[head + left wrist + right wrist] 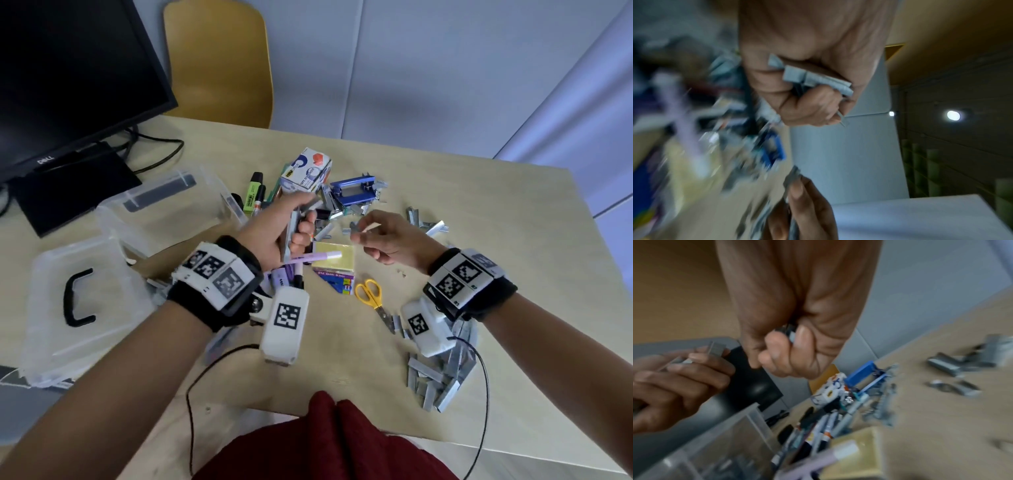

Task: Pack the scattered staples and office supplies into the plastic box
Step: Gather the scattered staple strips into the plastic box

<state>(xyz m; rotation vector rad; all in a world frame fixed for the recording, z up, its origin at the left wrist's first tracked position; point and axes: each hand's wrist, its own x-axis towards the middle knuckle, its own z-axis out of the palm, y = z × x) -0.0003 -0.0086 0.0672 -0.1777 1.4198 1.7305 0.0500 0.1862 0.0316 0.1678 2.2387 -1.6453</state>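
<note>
My left hand (pixel 298 233) is raised over the clutter and grips a bundle of grey staple strips (pixel 818 81) in its curled fingers. Just to its right, my right hand (pixel 359 233) pinches one short staple strip (pixel 354 228) between thumb and fingertips, close to the left hand but apart from it. The clear plastic box (pixel 164 205) stands open at the left, with its lid (pixel 78 301), which has a black handle, lying in front of it. Loose staple strips are piled at the front right (pixel 442 373) and scattered further back (pixel 426 224).
Between box and hands lie highlighters (pixel 255 195), a tape dispenser carton (pixel 306 169), a blue metal piece (pixel 352 190), yellow sticky notes (pixel 334 253), a purple pen (pixel 315 257) and yellow scissors (pixel 371 298). A monitor (pixel 68 75) stands back left, a chair (pixel 219 61) behind the table.
</note>
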